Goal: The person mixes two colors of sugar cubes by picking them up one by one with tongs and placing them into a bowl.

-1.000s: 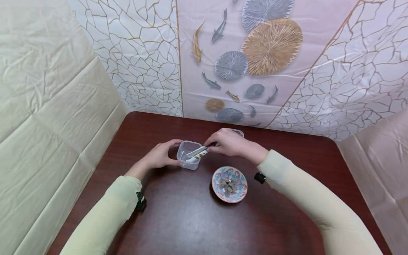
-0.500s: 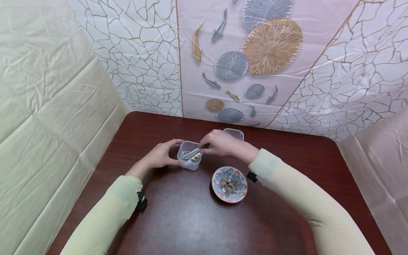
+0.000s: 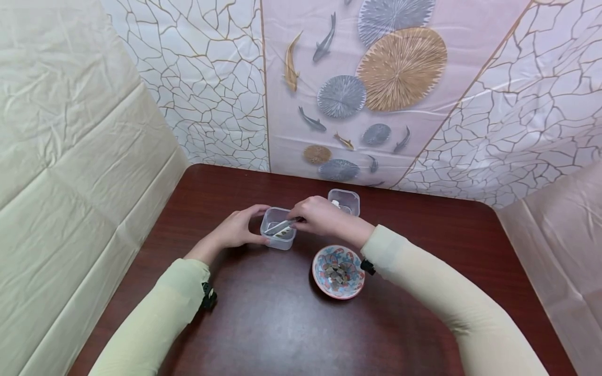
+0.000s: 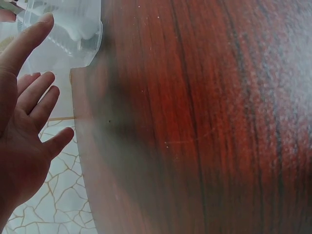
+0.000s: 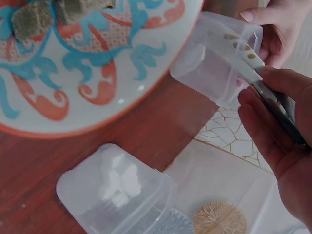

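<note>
Clear plastic tub [image 3: 282, 243], square with rounded corners, stands gripped between the thumb and fingers of my left hand [image 3: 236, 228] as my right hand [image 3: 320, 215] pinches pale tongs [image 3: 280, 228] marked with gold-brown leaf shapes and dark at the handle.

Over the past second my right hand has slid farther left, and the tongs now lie lower and flatter inside the gripped tub. I take it that the work is, for the moment, in that tub; whether the tips hold anything, I cannot tell. My left hand has barely shifted, so I judge it is there to steady the plastic.

The same move uncovers more of a second clear plastic tub [image 3: 353, 199], apart at the back of the dark red-brown wood-grain counter [image 3: 282, 313], where white pieces [image 5: 119, 180] show inside.

Nearer me, a round white dish [image 3: 351, 286] with red and blue patterning carries small, rough grey-brown lumps [image 3: 336, 271].

By count: two hands, both busy; two tubs; one pair of tongs; one dish. Its lumps are several, too bunched for an exact figure, and the blurred white pieces defeat a count. Two black wrist devices [image 3: 208, 296] sit at my two pale sleeves [image 3: 432, 277].
</note>
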Tool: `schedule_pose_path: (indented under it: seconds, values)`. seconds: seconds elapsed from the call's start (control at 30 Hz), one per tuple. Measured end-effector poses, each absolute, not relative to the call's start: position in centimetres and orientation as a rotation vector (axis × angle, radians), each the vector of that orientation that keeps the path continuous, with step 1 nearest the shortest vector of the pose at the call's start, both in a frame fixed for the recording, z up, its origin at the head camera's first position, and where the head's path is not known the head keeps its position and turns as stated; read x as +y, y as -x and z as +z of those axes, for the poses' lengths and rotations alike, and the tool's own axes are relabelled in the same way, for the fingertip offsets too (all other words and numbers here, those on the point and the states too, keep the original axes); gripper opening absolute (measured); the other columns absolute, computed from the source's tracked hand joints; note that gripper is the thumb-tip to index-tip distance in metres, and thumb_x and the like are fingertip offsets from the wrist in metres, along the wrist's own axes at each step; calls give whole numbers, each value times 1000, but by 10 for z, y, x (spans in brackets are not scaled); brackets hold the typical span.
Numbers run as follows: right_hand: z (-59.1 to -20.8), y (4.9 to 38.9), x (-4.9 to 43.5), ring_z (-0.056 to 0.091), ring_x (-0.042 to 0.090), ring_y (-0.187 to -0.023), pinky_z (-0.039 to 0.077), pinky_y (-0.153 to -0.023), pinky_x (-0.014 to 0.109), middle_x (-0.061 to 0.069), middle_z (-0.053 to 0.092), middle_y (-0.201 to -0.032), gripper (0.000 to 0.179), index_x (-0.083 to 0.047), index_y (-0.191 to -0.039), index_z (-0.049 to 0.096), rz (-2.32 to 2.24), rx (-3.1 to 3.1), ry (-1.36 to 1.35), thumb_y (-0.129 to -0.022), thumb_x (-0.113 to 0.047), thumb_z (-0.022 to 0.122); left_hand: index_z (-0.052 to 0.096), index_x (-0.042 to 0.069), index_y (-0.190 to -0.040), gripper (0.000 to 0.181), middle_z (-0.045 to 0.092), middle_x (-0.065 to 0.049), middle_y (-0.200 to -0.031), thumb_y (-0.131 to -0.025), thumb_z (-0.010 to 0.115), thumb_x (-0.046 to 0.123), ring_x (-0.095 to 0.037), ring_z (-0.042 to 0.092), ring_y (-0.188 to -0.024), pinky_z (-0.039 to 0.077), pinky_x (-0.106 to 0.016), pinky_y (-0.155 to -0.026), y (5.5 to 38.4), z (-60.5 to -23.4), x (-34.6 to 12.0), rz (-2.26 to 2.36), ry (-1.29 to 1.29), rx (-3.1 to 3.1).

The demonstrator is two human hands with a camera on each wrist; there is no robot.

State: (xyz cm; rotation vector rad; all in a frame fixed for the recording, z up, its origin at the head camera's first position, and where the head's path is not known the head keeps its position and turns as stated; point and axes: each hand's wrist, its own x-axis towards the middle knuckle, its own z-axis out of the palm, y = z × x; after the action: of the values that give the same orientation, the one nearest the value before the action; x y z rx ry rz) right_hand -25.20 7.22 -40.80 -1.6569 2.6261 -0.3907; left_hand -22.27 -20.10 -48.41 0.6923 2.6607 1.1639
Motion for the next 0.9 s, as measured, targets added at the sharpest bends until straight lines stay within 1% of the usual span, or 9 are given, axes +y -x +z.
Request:
schedule_pose_path:
  seconds: [0.3,0.57,0.9]
  values:
    - [-414,247,73,77,18,-93,61,-84,40,4,80,-102,13,-6,-109,82,-396,2667,1713,-98,-10,76,54,8,-152,84,66,-16,-146,-82,95,29,-32,59,-140,43,-55,-118,222,-486,-205,1170,-682,2663]
    - [-418,251,77,77,19,-97,61,-86,41,5,81,-104,13,-6,-108,82,-451,2702,1707,-97,-8,77,55,11,-152,84,66,-14,-147,-80,96,29,-28,59,-141,42,-52,-119,223,-488,-206,1163,-670,2667]
    - [-411,251,87,77,21,-95,61,-84,42,5,81,-103,14,-6,-109,83,-509,2736,1670,-96,-6,77,55,10,-151,83,66,-13,-146,-81,96,28,-28,59,-141,42,-53,-119,223,-487,-207,1172,-670,2667]
